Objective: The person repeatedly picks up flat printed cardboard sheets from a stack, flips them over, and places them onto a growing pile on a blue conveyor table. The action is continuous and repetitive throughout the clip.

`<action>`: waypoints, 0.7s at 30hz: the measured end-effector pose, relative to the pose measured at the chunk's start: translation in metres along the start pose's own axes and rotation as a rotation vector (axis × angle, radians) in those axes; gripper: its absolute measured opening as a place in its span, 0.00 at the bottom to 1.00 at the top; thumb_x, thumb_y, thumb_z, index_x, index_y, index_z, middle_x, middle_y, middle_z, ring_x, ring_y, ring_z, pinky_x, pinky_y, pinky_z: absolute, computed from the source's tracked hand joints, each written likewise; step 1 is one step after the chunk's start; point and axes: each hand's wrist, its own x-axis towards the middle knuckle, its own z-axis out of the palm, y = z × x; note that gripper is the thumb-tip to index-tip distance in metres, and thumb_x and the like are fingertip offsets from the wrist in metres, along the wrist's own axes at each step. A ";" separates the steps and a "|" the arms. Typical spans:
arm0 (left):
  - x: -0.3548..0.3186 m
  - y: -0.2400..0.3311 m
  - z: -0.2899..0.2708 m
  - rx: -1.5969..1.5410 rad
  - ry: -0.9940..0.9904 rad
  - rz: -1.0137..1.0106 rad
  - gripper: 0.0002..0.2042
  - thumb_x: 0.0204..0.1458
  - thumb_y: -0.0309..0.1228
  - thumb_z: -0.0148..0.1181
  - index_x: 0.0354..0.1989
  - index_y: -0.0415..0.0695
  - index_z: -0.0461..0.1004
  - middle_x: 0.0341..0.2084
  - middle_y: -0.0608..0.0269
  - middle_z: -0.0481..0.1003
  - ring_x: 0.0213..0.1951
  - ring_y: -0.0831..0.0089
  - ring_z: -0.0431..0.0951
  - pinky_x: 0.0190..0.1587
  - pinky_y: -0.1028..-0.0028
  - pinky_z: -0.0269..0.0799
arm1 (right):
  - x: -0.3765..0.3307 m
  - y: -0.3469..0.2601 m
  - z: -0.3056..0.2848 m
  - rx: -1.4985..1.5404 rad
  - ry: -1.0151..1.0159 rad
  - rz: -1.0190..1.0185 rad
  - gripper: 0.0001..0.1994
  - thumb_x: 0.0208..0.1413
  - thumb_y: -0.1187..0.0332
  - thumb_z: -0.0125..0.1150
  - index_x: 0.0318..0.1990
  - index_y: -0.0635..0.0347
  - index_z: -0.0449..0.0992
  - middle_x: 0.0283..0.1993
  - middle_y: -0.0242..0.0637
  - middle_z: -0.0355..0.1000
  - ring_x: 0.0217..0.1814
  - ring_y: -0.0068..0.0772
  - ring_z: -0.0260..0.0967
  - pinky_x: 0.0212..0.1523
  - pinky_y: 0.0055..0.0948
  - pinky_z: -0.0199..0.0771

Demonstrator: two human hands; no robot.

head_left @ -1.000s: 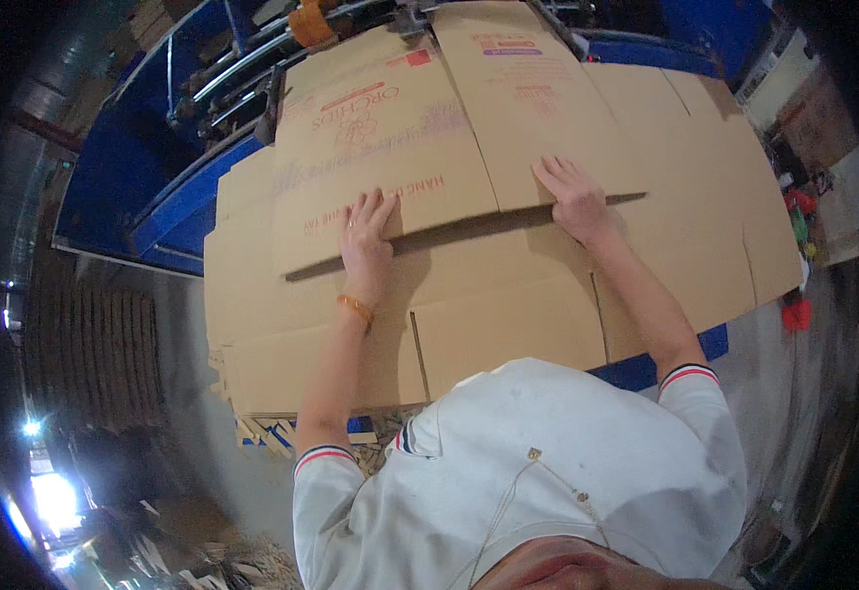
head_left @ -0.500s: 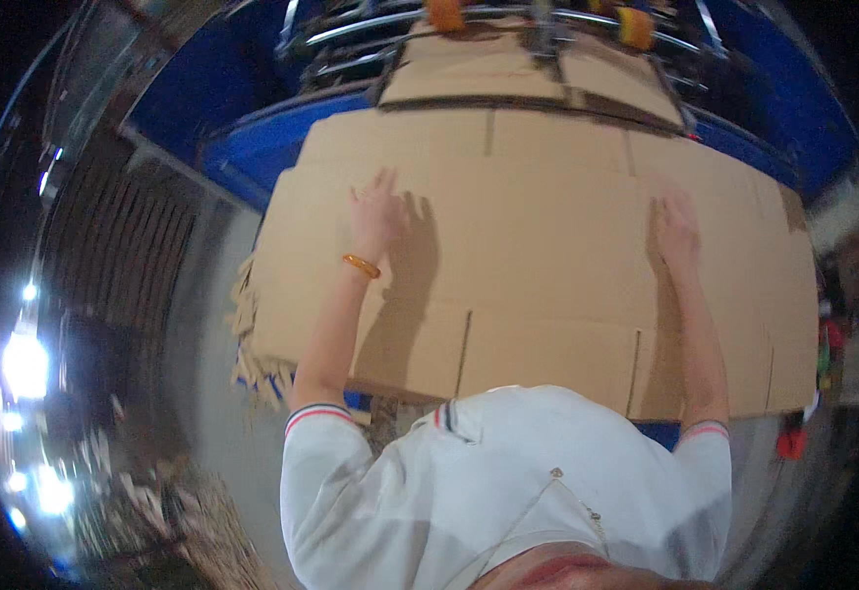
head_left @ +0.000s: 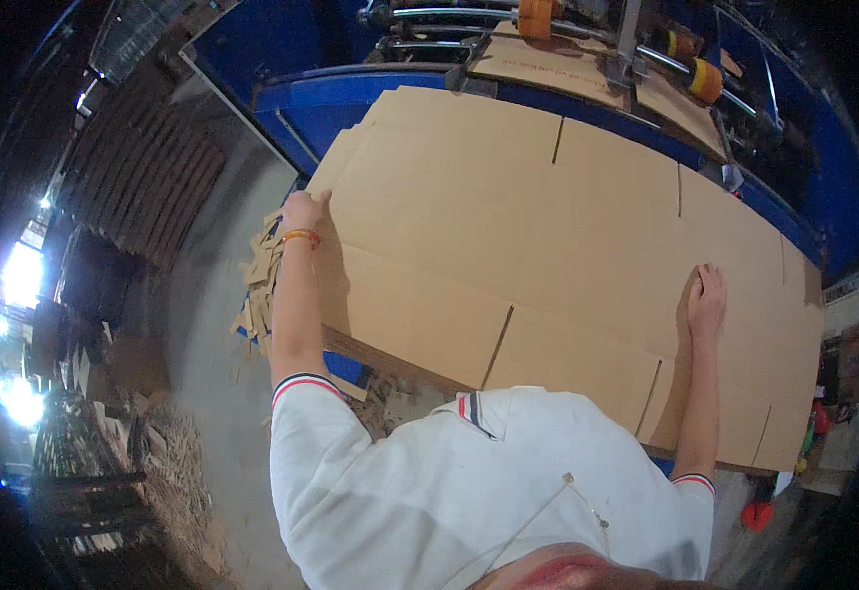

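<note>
Cardboard, plain brown and corrugated, makes up the thing in hand: a large flat box blank [head_left: 547, 236], slotted along both long edges, lying face down on a blue worktop [head_left: 297, 108] directly in front of the person. Its long axis runs from the upper left of the view down to the lower right, across the person's body rather than away from it.

The left hand [head_left: 304, 208] sits at the blank's far left corner, fingers laid over the edge; whether they curl under it cannot be told. An orange band shows at that wrist. The right hand [head_left: 707, 295] lies flat, palm down, fingers spread, on the top face near the right end, inside the outline and not at an edge. Neither hand is clenched. Both arms are extended, the left reaching further out than the right.

The blank therefore lies forward of and between both hands, held at its two ends. Judged from this, any shift of the sheet would be steered from the left corner, where the hand has an edge, while the right hand only presses down.

Beyond the blank, more cardboard sheets [head_left: 547, 64] rest under steel rollers [head_left: 469, 15] with orange collars, part of a blue machine. Offcut strips of cardboard [head_left: 257, 285] are heaped at the worktop's left edge, just below the left wrist. The concrete floor [head_left: 203, 324] lies to the left.
</note>
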 end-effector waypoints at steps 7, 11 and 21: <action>-0.010 0.030 -0.083 -0.039 0.199 0.092 0.24 0.42 0.51 0.67 0.32 0.38 0.78 0.30 0.47 0.79 0.36 0.51 0.80 0.40 0.58 0.74 | -0.004 0.004 0.002 0.046 0.017 0.010 0.15 0.60 0.69 0.49 0.52 0.64 0.74 0.59 0.47 0.68 0.65 0.53 0.59 0.65 0.43 0.60; -0.005 0.029 -0.139 -0.136 0.042 0.210 0.23 0.46 0.49 0.67 0.36 0.38 0.76 0.32 0.54 0.78 0.33 0.62 0.78 0.40 0.68 0.73 | -0.017 -0.010 -0.010 0.051 -0.023 0.015 0.16 0.60 0.68 0.50 0.52 0.65 0.73 0.60 0.49 0.67 0.67 0.54 0.57 0.65 0.44 0.59; -0.228 0.082 -0.233 -1.930 -0.858 0.626 0.42 0.51 0.58 0.54 0.68 0.42 0.51 0.60 0.53 0.63 0.61 0.60 0.63 0.61 0.59 0.61 | -0.129 0.006 -0.087 0.302 -0.075 0.497 0.24 0.58 0.60 0.56 0.60 0.64 0.67 0.66 0.54 0.58 0.69 0.55 0.53 0.69 0.42 0.52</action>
